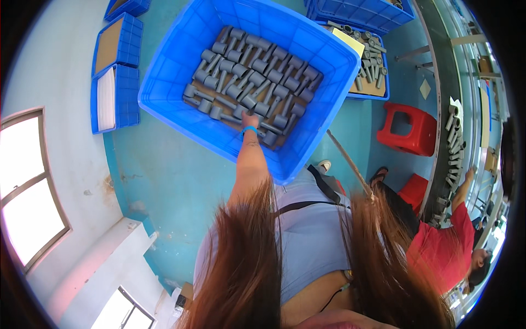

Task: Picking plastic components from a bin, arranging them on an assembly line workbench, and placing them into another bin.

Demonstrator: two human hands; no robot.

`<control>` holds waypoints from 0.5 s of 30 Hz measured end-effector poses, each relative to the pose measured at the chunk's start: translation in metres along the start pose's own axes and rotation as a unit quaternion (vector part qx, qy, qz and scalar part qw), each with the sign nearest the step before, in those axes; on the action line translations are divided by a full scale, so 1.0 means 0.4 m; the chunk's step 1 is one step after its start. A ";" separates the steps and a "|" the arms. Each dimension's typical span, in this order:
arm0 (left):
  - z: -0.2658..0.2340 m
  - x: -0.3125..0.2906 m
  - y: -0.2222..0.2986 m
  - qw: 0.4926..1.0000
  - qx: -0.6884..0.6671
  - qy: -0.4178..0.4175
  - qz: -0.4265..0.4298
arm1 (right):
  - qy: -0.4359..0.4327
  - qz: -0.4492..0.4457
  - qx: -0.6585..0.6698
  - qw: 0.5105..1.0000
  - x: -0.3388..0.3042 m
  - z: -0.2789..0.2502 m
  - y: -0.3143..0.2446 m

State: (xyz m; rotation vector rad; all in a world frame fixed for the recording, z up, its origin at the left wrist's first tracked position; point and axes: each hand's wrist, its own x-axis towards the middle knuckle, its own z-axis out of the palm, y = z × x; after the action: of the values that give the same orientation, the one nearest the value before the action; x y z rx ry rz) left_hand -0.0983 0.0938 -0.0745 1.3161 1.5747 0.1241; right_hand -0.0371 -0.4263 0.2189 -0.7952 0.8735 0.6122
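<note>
My left hand (pixel 250 120), with a blue band (pixel 249 130) round its wrist, reaches down into a large blue plastic crate (pixel 164 90). Its fingers are curled at a grey plastic part shaped like a short cylinder on a stem, low in the layer; the fingertips are partly hidden. Around it lie several rows of the same grey parts (pixel 239 69), packed close on brown cardboard (pixel 189 98) at the crate's bottom. My right hand does not show; hair covers that side.
A rope (pixel 349 159) runs from the crate's right side towards me. Behind it at right, another blue crate (pixel 378 96) holds more grey parts. A red stool (pixel 408 129), a bench (pixel 445 131) with grey parts and a person in red (pixel 442 247) are at right. Blue crates (pixel 127 98) stand at left.
</note>
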 end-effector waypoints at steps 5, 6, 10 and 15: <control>0.033 0.041 -0.014 0.989 0.108 0.026 0.095 | 0.044 -0.038 -0.006 0.998 -0.004 -0.001 0.007; 0.037 0.049 -0.025 0.973 0.135 0.105 0.156 | 0.044 -0.037 -0.008 0.998 -0.003 0.001 0.006; -0.022 0.180 -0.083 0.987 -0.070 -0.020 -0.143 | -0.020 -0.016 -0.030 0.999 0.034 -0.013 -0.004; -0.116 0.034 -0.036 0.977 -0.068 0.052 -0.196 | -0.004 0.000 -0.010 1.000 0.013 0.047 0.002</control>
State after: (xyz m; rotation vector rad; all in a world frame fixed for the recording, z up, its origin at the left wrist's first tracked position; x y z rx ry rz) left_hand -0.1400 0.1217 -0.0706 0.8859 1.8513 0.0529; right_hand -0.0271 -0.4101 0.2219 -0.8109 0.8620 0.6244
